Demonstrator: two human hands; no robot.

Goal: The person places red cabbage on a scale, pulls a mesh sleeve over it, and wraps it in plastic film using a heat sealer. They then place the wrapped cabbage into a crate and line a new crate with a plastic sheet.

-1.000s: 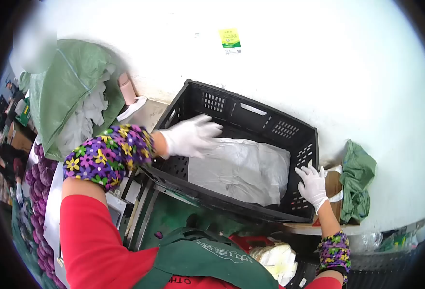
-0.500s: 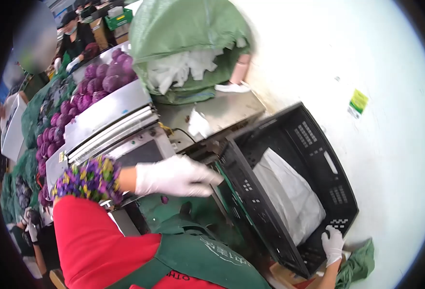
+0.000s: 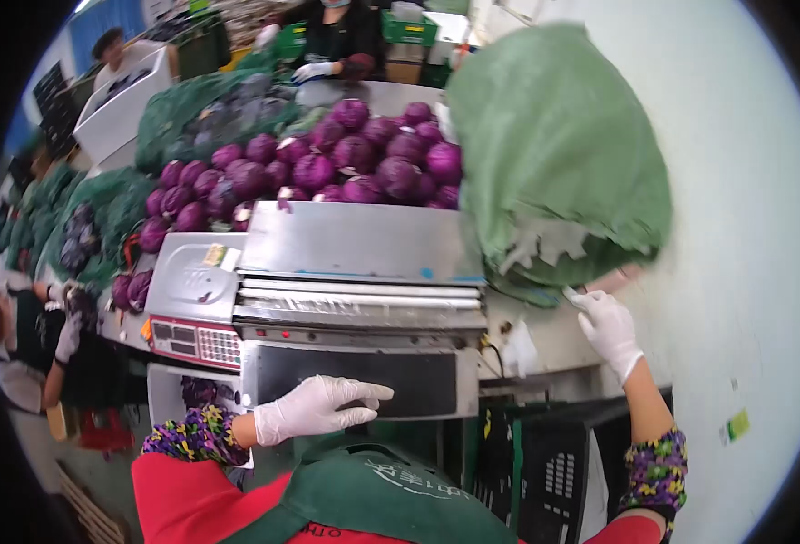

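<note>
- Left hand (image 3: 323, 408): loosely open, empty, above the black plate (image 3: 423, 381) of the film-wrapping machine (image 3: 359, 308).
- Right hand (image 3: 609, 334): fingers part-bent at a white object (image 3: 570, 293), can't tell if gripped; pink bottle (image 3: 619, 277) just beyond.

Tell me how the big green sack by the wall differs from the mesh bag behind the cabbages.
The woven sack looks opaque, with white pieces at its mouth, while the mesh bag is see-through netting with purplish produce inside. The woven sack is paler green than the mesh bag. The woven sack bulges tall beside the right hand; the mesh bag lies lower and farther away. Both are green.
</note>
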